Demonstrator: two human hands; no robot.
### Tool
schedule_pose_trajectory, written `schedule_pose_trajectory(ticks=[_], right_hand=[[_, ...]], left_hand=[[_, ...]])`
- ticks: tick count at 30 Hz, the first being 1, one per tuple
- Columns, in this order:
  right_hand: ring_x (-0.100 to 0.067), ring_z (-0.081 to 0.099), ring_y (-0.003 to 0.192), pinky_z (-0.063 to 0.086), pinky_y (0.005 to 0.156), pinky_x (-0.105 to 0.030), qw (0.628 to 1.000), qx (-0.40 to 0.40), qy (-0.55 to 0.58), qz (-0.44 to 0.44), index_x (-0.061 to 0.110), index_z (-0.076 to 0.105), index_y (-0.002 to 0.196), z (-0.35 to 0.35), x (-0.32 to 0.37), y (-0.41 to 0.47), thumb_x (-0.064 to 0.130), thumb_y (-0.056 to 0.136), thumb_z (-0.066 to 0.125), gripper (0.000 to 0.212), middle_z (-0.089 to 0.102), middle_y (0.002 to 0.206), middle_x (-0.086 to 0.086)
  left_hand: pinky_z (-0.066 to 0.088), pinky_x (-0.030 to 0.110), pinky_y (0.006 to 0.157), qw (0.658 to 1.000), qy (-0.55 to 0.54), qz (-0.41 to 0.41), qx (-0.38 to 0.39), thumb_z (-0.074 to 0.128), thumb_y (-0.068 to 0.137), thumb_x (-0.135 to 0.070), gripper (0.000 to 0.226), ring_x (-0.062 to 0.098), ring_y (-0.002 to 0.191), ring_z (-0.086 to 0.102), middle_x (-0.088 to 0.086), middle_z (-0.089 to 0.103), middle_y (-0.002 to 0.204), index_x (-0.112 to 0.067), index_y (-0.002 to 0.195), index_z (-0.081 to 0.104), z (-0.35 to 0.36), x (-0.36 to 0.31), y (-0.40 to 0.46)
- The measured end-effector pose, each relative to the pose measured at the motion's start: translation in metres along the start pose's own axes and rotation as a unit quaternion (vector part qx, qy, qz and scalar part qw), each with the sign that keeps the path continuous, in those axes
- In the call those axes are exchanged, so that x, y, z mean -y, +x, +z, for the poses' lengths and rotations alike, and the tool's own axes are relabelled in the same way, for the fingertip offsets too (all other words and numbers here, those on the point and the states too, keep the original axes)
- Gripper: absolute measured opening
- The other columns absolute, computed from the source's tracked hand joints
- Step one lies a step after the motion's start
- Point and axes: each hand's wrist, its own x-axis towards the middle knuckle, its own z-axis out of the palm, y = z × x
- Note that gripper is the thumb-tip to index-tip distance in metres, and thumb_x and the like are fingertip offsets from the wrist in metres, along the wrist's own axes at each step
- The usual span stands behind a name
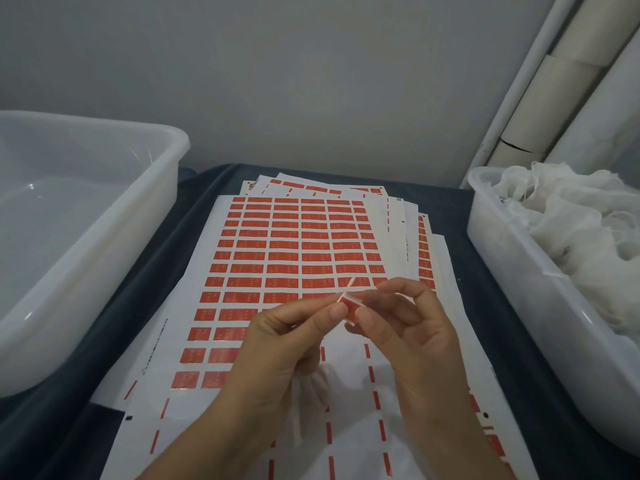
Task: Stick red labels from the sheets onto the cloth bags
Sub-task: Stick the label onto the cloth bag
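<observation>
red and small, the label (350, 308) sits pinched between our two hands above the top sheet (277, 258), left hand (277, 344) gripping its left end and right hand (412, 327) gripping the right, both grips narrow and closed on it, a thin strip of backing sticking up from its top edge. we judge the step in hand to be freeing the label for sticking, so we should hold it by its margins only, keep the tacky face off our skin, and pull the backing away slowly so the label does not curl onto itself. a pale piece of cloth (308, 393), likely a bag, lies under our hands on the sheets. the other cloth bags (568, 220) are heaped in the right bin (502, 244), beside the sheet pile. the left bin (104, 237) stands on the other side. the sheets overhang the dark table (166, 244) toward us, and the two bin walls leave only a lane between them, so we should move along it.
</observation>
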Motion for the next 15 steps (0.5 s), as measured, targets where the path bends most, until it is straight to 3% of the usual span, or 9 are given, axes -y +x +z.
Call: schedule_pose_trajectory(ticks=[15], right_hand=[[-0.011,0.07,0.079,0.052,0.067,-0.011,1.0,-0.003,-0.014,-0.019,0.024,0.067,0.081,-0.0013,-0.0026,-0.0017,0.038,0.062,0.065,0.023,0.072,0.081,0.016]], left_hand=[[0.033,0.012,0.039,1.0,-0.004,-0.005,0.012,0.069,0.048,-0.04,0.028,0.006,0.037,0.037,-0.004,0.048,0.04,-0.028,0.072,0.077,-0.0004,0.0011,0.0006]])
